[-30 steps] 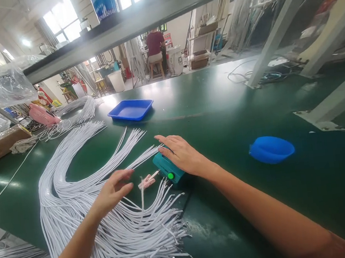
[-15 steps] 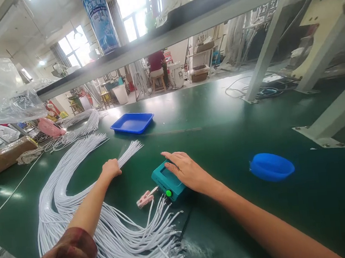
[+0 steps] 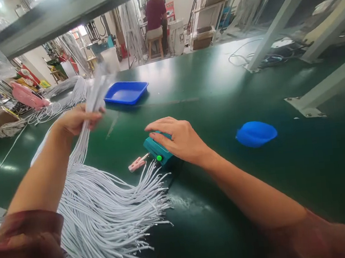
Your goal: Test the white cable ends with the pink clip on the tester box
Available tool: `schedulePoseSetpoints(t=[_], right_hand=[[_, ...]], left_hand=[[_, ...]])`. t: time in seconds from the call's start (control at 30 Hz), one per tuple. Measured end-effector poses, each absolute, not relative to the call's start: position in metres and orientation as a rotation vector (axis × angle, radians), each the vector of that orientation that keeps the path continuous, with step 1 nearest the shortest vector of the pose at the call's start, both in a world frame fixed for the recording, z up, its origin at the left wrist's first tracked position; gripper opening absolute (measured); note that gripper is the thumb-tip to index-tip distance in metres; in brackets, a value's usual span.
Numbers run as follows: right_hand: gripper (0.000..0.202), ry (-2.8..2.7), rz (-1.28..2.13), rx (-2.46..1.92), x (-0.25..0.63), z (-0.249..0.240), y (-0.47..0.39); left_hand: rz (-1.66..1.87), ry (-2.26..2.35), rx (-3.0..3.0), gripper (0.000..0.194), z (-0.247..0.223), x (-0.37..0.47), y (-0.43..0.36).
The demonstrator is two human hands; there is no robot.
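Note:
My left hand is closed around a bundle of white cables, whose upper ends stick up blurred above the fist. Many more white cables sweep over the front of the green table, their tipped ends fanned out to the right. My right hand lies over a teal box-shaped device, fingers stretched out and covering most of its top. A green button shows on the device's near side. A pink clip sits at the end of a metal rod coming from its left.
A blue tray lies beyond my left hand. A blue bowl sits right of my right arm. White metal legs stand on the table at right; a rail crosses above. A person sits far back.
My left hand has lifted the cable bundle off the table, up and to the left, tilting it upright. My right hand stays on the teal device. The view has tipped downward.

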State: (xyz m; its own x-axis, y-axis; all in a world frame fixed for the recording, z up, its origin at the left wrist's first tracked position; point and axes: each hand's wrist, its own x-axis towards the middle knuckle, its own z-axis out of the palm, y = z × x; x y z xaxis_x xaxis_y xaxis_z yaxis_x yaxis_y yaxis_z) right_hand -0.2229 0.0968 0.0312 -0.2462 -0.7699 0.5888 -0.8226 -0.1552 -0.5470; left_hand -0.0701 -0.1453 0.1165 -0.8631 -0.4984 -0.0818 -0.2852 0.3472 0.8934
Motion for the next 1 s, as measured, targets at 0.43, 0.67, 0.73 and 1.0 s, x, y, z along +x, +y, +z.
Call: schedulePoseSetpoints(t=[0.43,0.67,0.73,1.0], right_hand=[[0.022,-2.077,1.725,2.116,-0.192,0.035,0.098],[0.028,-2.278,2.075,2.447,-0.163,0.014,0.068],[0.028,-2.255,2.209,2.415,-0.154,0.006,0.059],[0.032,-2.300,2.336,2.151,-0.151,-0.014,0.052]], left_hand=[[-2.564,-1.384,0.810,0.025,0.016,0.022,-0.039],[-2.324,-1.478,0.808,0.012,0.003,0.024,-0.025],[-2.274,-1.518,0.850,0.012,0.000,0.019,-0.023],[-2.070,-1.482,1.034,0.022,-0.012,0.010,-0.015]])
